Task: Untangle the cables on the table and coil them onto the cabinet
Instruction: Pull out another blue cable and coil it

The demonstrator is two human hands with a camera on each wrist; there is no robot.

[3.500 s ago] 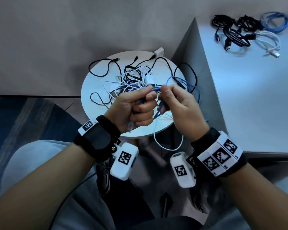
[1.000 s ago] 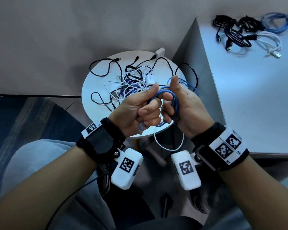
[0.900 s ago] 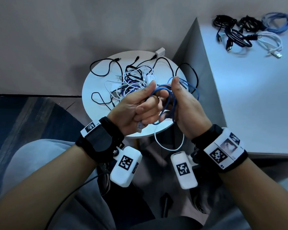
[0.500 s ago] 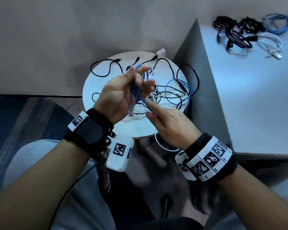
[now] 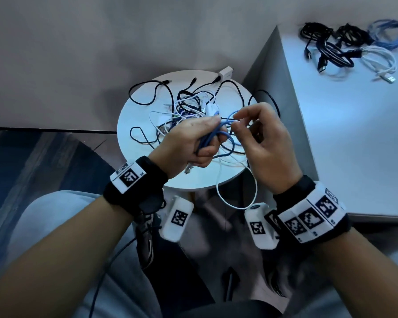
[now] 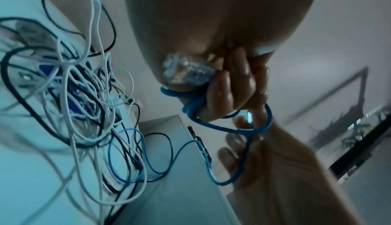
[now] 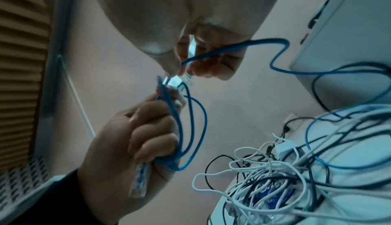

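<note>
Left hand [image 5: 191, 143] fists finished loops of thin blue network cable [image 5: 213, 136] above round white table [image 5: 193, 180], anchoring the coil, while right hand [image 5: 265, 143] pinches the trailing strand, feeding another turn.

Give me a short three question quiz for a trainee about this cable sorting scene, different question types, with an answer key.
1. True or false: the left hand grips loops of the blue cable.
2. Multiple choice: where do the cables that are already coiled lie? A) on the round table B) on the cabinet C) on the floor
3. Fill in: the right hand pinches a strand of the ____ cable.

Key: 1 true. 2 B, the coiled cables lie at the cabinet's far end. 3 blue.
</note>
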